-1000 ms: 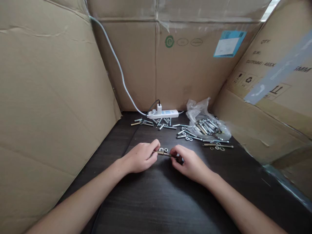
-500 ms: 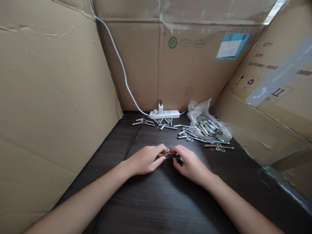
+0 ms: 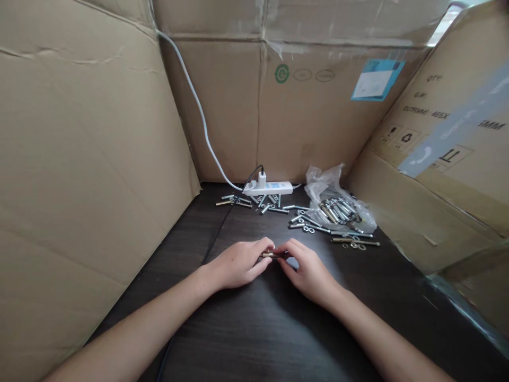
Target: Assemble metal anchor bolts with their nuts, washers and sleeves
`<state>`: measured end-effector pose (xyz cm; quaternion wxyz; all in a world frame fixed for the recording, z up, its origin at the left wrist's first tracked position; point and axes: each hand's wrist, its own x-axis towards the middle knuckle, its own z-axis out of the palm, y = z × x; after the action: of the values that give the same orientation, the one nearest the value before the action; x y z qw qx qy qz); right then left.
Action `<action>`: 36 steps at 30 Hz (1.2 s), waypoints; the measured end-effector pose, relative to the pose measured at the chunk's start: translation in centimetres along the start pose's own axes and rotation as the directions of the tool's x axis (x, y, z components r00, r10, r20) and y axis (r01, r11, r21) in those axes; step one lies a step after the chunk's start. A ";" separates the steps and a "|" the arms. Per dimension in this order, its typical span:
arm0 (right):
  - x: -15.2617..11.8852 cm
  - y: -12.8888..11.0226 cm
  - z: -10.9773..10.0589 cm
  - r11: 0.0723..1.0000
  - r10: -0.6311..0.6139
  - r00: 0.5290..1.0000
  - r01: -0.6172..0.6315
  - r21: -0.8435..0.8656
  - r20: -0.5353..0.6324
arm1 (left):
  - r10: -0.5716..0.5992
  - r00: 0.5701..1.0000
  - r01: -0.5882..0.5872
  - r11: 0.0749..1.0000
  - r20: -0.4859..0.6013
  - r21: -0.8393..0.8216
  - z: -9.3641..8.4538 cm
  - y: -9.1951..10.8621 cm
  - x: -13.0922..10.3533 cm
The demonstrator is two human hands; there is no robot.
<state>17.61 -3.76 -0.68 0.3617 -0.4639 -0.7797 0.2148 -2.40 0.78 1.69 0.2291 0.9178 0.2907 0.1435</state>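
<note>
Over the dark tabletop point(image 3: 238, 339), my left hand point(image 3: 244, 262) pinches the left end of a brass-coloured expansion bolt point(image 3: 268, 255) between thumb and fingers. My right hand point(image 3: 304, 262) closes on the bolt's other end, its fingertips nearly touching those of my left hand. The bolt lies sideways, and most of it is hidden by the fingers. A small bright metal edge shows by the left fingertips; whether it is a washer or a nut I cannot tell.
Behind my hands lie loose bolts, sleeves, nuts and washers point(image 3: 311, 230). A clear plastic bag point(image 3: 324, 180) holds more bolts at the back right. A white power strip point(image 3: 280, 188) stands against the cardboard point(image 3: 222, 106). A black cable point(image 3: 217, 231) runs along the left.
My hands have drawn slightly closer together around the bolt. The ring-shaped piece that showed above the left fingertips is now mostly covered. The black cable appears shifted slightly.
</note>
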 end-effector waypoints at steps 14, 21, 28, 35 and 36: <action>0.0 0.0 -0.2 0.998 0.027 0.999 -0.026 -0.061 0.019 | 0.011 0.998 -0.015 0.999 -0.066 -0.049 -0.3 0.4 0.1; -0.2 -0.9 0.0 0.996 0.008 0.994 0.001 -0.087 0.107 | 0.164 0.985 -0.165 0.986 -0.060 -0.001 0.0 1.1 0.2; 0.1 -0.5 -0.5 0.993 0.107 0.992 -0.104 -0.048 0.067 | 0.010 0.994 0.006 0.990 -0.107 0.142 -0.4 -0.6 0.3; 0.3 0.0 -0.4 0.981 0.177 0.981 -0.170 -0.088 0.084 | -0.060 0.997 0.068 0.977 -0.048 0.203 0.0 -2.8 0.5; 0.3 0.0 -0.4 0.981 0.176 0.981 -0.168 -0.093 0.086 | -0.056 0.998 0.063 0.977 -0.043 0.204 0.1 -2.8 0.5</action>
<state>17.79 -3.49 -0.35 0.2845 -0.5342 -0.7611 0.2332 -3.27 3.07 0.24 0.1321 0.9247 0.3353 0.1226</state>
